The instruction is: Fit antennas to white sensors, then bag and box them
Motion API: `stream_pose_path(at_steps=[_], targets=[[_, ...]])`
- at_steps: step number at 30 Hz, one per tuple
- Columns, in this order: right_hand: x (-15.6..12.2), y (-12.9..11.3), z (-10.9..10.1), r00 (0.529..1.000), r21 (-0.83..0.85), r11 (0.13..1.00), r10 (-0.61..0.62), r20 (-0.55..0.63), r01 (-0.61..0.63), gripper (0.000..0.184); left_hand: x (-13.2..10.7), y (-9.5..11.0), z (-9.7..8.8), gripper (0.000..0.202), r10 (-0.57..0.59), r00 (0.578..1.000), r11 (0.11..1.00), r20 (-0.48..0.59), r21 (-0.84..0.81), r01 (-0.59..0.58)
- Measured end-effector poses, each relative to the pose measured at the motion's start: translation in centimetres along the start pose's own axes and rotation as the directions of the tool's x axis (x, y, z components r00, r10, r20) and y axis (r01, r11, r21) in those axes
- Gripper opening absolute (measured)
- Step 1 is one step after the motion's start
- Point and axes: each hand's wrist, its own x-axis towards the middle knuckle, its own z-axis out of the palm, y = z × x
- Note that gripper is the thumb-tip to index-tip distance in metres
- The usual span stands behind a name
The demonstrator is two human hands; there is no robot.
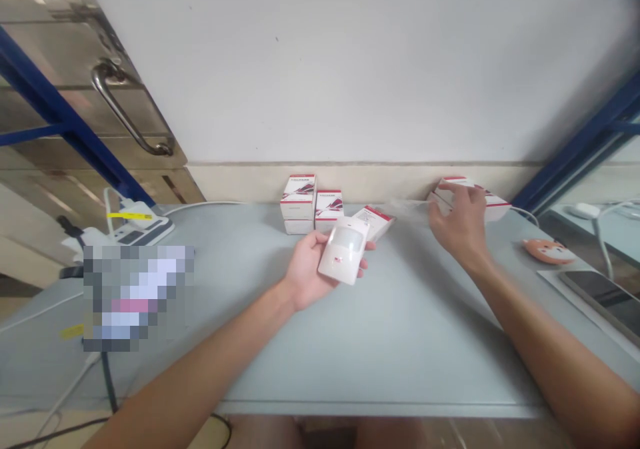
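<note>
In the middle of the head view, my left hand (311, 274) is closed around a white motion sensor (343, 252), its lens window facing up toward me. Farther right and back, my right hand (461, 226) is over the table, somewhat blurred, with curled fingers at a clear plastic bag (411, 209). That bag trails out to the left of the thumb. Behind the right hand lies a white and red box (493, 199), partly covered by the fingers. A flat white and red box (376, 221) lies tilted just behind the sensor, partly hidden by it.
Two small white and red boxes, a taller one (299, 204) and a shorter one (329, 208), stand near the wall. At left are a power strip (145, 229), cables and a pixelated object (140, 296). An orange item (550, 250) and a dark phone (603, 296) lie right.
</note>
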Motion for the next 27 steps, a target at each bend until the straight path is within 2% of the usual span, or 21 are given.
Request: stream_pose_path(at_steps=[3, 6, 9, 11, 12, 13, 15, 17, 19, 21, 27], targets=[[-0.3, -0.7, 0.1, 0.997, -0.061, 0.996, -0.072, -0.023, 0.071, 0.043, -0.1, -0.4, 0.0, 0.070, -0.014, 1.000, 0.999, 0.011, 0.032, 0.014], [-0.7, -2.0, -0.2, 0.994, -0.039, 0.995, -0.098, -0.046, 0.097, 0.038, -0.1, -0.8, -0.1, 0.072, -0.003, 1.000, 0.999, 0.026, 0.052, 0.002], [-1.2, -4.0, -1.0, 0.991, 0.102, 0.986, -0.127, -0.047, 0.131, 0.026, -0.2, -1.0, 0.2, 0.070, 0.001, 1.000, 0.998, 0.024, 0.057, -0.002], [-1.8, -5.7, -1.6, 0.986, 0.295, 0.948, -0.148, 0.080, 0.119, 0.017, -0.3, -1.2, 0.6, 0.068, 0.009, 1.000, 0.998, -0.008, 0.062, -0.009], [-2.3, -6.6, -1.8, 0.965, 0.403, 0.913, -0.153, 0.211, 0.056, 0.017, -0.4, -1.2, 0.7, 0.067, 0.017, 0.999, 0.998, -0.028, 0.067, -0.015], [-2.7, -7.4, -2.0, 0.919, 0.474, 0.879, -0.143, 0.366, -0.052, 0.022, -0.4, -1.3, 0.9, 0.066, 0.023, 0.999, 0.997, -0.046, 0.072, -0.020], [-3.6, -8.9, -2.3, 0.786, 0.516, 0.818, -0.134, 0.603, -0.257, 0.033, -0.4, -1.4, 1.0, 0.064, 0.036, 0.997, 0.996, -0.068, 0.089, -0.030], [-4.3, -9.8, -2.3, 0.679, 0.512, 0.764, -0.135, 0.722, -0.393, 0.039, -0.4, -1.5, 1.0, 0.062, 0.050, 0.996, 0.992, -0.080, 0.122, -0.040], [-4.7, -10.1, -2.2, 0.625, 0.516, 0.709, -0.137, 0.769, -0.480, 0.036, -0.3, -1.6, 0.9, 0.060, 0.063, 0.994, 0.986, -0.095, 0.159, -0.047], [-4.8, -10.1, -2.2, 0.618, 0.531, 0.666, -0.132, 0.775, -0.524, 0.033, -0.3, -1.6, 0.9, 0.059, 0.068, 0.992, 0.982, -0.102, 0.181, -0.049], [-4.6, -9.9, -2.5, 0.701, 0.552, 0.634, -0.022, 0.713, -0.542, 0.035, -0.4, -1.5, 1.3, 0.056, 0.065, 0.996, 0.979, -0.055, 0.195, -0.053]])
